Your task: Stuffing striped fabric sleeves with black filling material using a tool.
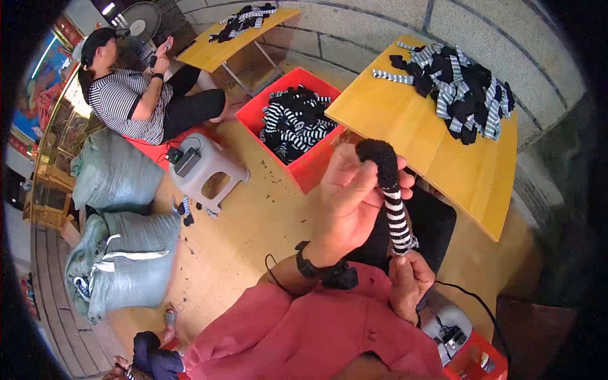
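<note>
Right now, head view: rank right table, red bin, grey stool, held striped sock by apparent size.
1. right table
2. red bin
3. grey stool, held striped sock: too close to rank; sock nearer camera

The shirt [297, 329] is dusty red — the left wristband [306, 260] black.

We've got matt knit cloth on the sock [396, 218], fuzzy at the black end. Table [396, 123]: smooth wood-look top, slight sheen. Bin [305, 178]: smooth red plastic, a bit glossy. Stool [206, 166]: smooth grey plastic, satin. Sacks [142, 266]: crinkled, look like woven plastic. Wall [364, 57]: rough, matt blocks. We read the red shirt [304, 332] as soft matt cloth.
</note>
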A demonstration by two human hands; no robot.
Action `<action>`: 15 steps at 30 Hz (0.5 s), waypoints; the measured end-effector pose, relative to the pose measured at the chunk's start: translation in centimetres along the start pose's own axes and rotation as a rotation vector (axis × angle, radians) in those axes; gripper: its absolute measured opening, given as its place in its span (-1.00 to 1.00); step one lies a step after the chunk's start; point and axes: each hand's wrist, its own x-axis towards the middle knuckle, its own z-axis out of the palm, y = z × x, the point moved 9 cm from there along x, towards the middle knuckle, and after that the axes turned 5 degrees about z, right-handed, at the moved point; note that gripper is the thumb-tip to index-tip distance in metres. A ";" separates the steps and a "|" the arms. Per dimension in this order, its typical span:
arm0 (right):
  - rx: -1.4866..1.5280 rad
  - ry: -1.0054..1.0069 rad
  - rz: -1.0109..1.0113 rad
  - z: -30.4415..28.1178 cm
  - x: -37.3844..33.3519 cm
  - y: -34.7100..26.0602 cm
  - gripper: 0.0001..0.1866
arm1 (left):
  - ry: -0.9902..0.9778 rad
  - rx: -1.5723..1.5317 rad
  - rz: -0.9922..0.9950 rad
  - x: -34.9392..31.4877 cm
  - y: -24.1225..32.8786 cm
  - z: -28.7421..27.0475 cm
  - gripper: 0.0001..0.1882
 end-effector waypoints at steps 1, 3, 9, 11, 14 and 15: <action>0.013 0.010 -0.028 -0.1 0.0 -0.2 -0.82 | -0.001 -0.003 -0.003 -0.1 -0.2 -0.1 -0.80; 0.019 0.002 -0.009 -0.6 -0.1 -0.2 -0.87 | -0.048 0.033 0.050 -0.1 -0.2 0.2 -0.84; 0.204 -0.146 0.164 1.4 0.5 0.2 -0.83 | -0.083 0.017 0.056 -0.8 -1.4 0.7 -0.83; 0.381 -0.263 0.257 2.4 0.5 0.2 -0.84 | -0.165 -0.054 0.033 -0.9 -1.8 1.5 -0.82; 0.504 -0.422 0.514 3.6 -0.1 1.0 -0.81 | -0.160 -0.009 0.014 -1.1 -2.0 1.9 -0.76; 0.502 -0.422 0.515 3.6 -0.1 1.1 -0.81 | -0.130 0.025 0.009 -1.1 -1.9 1.9 -0.73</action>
